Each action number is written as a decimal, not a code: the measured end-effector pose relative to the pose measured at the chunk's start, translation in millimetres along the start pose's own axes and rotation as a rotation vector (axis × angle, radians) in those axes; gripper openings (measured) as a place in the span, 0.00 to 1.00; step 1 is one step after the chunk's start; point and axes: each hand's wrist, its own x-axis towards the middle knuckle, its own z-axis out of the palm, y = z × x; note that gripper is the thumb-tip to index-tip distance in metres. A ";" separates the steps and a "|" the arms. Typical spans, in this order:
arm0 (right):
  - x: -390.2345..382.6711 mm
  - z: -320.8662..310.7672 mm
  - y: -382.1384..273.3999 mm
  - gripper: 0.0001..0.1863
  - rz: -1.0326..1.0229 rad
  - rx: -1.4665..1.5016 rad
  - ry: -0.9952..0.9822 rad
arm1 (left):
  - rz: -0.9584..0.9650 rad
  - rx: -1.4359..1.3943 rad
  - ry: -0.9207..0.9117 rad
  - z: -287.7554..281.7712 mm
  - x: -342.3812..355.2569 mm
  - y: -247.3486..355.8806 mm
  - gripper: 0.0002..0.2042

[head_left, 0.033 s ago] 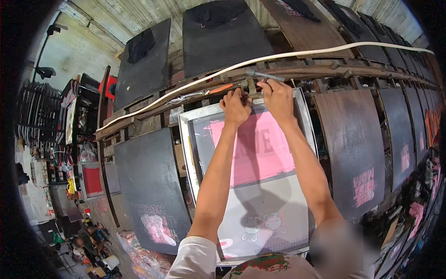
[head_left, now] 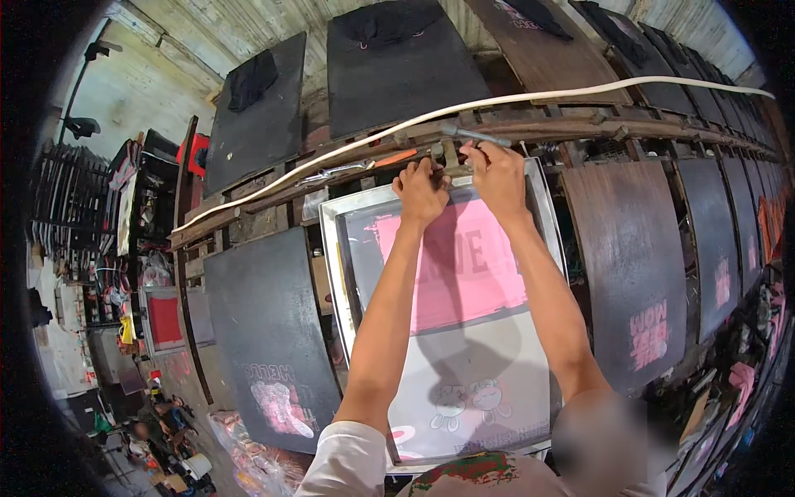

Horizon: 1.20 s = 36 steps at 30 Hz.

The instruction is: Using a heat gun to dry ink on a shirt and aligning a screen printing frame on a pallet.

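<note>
A screen-printing frame (head_left: pixel 331 263) with a pale metal rim lies before me. Its mesh carries a pink block (head_left: pixel 476 291) with faint letters and two cartoon figures (head_left: pixel 465 404) lower down. At the far rim, my left hand (head_left: pixel 421 192) has its fingers curled down by a metal bolt (head_left: pixel 437 151). What those fingertips grip is hidden. Just to the right, my right hand (head_left: pixel 497 178) is closed in a pinch beside a small upright metal bracket (head_left: pixel 450 153). A grey rod-like tool (head_left: pixel 476 134) passes right behind its fingers; whether the hand holds it I cannot tell.
On the wooden beam left of my hands lie an orange-handled tool (head_left: pixel 396 158) and a metal wrench (head_left: pixel 335 172). A cream hose (head_left: pixel 497 101) runs along the beam. Dark boards (head_left: pixel 265 323) flank the frame, some with pink prints. Black cloths (head_left: pixel 252 81) rest on far boards.
Both hands stay at the far rim in nearly the same pose. The fingers of the right hand have shifted only very slightly.
</note>
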 end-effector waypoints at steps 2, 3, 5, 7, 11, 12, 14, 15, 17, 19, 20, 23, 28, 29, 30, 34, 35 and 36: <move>10.7 -1.2 -14.7 0.09 0.102 0.143 -0.099 | 0.010 -0.011 0.021 0.1 1.3 -1.4 0.14; 13.2 -2.6 -19.2 0.10 0.207 0.278 -0.197 | 0.023 -0.028 0.038 1.0 1.0 -0.7 0.14; 15.1 7.5 -9.2 0.09 0.205 0.255 -0.286 | 0.006 -0.024 0.024 1.3 0.4 -1.0 0.14; 15.9 15.3 -3.5 0.09 0.104 0.202 -0.404 | -0.008 -0.018 0.013 2.1 1.1 -1.3 0.14; 22.4 21.0 0.3 0.04 0.013 0.280 -0.414 | 0.015 -0.025 0.048 1.6 -1.1 -2.2 0.14; 22.0 20.8 1.1 0.04 0.013 0.281 -0.417 | 0.041 -0.031 0.071 1.6 -1.4 -2.8 0.15; 22.0 20.3 1.3 0.06 0.103 0.290 -0.540 | 0.029 -0.048 0.056 0.9 -2.1 -5.3 0.15; 22.9 19.6 0.9 0.06 0.103 0.293 -0.542 | 0.020 -0.064 0.039 0.3 -2.3 -6.8 0.16; 24.6 16.2 0.5 0.08 0.122 0.294 -0.589 | 0.027 -0.038 0.059 1.8 -2.3 -5.8 0.16; 25.0 16.1 3.7 0.06 0.170 0.365 -0.596 | 0.037 -0.016 0.077 1.8 -3.1 -4.0 0.16; 25.3 15.7 6.3 0.05 0.215 0.436 -0.601 | 0.026 -0.044 0.079 2.2 -3.0 -2.6 0.15; 15.4 24.9 9.4 0.08 0.218 0.302 -0.476 | 0.009 -0.176 0.110 1.9 -2.9 -2.0 0.13; -1.1 40.1 11.6 0.09 0.322 0.389 -0.302 | 0.008 -0.272 0.175 4.9 -4.6 -6.2 0.09; 1.3 39.4 9.2 0.09 0.321 0.395 -0.302 | 0.004 -0.283 0.196 4.5 -5.0 -6.6 0.08; 4.7 36.4 8.5 0.06 0.353 0.468 -0.390 | -0.001 -0.294 0.218 3.6 -5.2 -7.7 0.08; 12.5 32.0 8.8 0.03 0.514 0.608 -0.532 | 0.070 -0.247 0.217 1.1 -4.4 -6.2 0.08; 13.9 30.3 10.6 0.03 0.548 0.635 -0.527 | 0.048 -0.247 0.212 1.8 -4.0 -3.7 0.08; 12.3 31.3 16.3 0.03 0.549 0.629 -0.526 | 0.026 -0.248 0.207 2.5 -3.7 -1.2 0.09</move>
